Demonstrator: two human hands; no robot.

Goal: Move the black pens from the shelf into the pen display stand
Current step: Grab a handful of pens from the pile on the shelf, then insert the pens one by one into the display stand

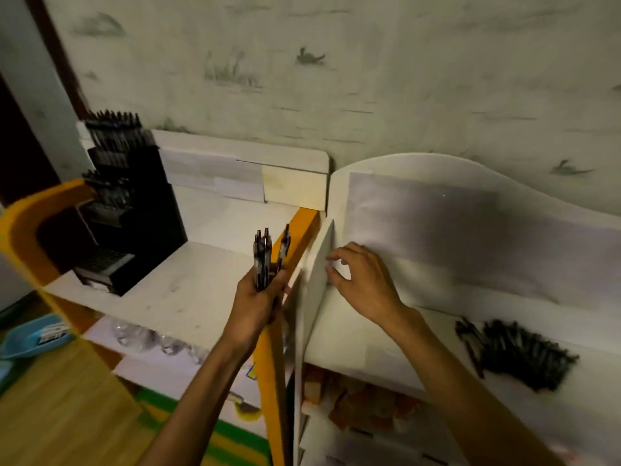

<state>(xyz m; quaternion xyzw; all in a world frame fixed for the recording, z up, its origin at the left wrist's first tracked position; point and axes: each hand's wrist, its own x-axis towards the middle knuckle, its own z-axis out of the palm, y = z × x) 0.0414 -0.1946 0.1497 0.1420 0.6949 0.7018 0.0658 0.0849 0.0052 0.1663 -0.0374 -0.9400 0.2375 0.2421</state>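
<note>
Black pens, three or perhaps four as far as the blur lets me count, stand upright in the left hand, whose fingers curl round their lower ends. One right hand hovers with loosely bent fingers holding nothing, beside the white divider. One loose pile of pens, too many to count, lies on the white shelf at right, and one black display stand with filled tiers sits on the desk at left.

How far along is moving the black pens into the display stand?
Partly done. The pen display stand already has rows of pens in it. The left hand grips a small bunch of pens; the right hand holds nothing. A pile of black pens remains on the shelf.
</note>
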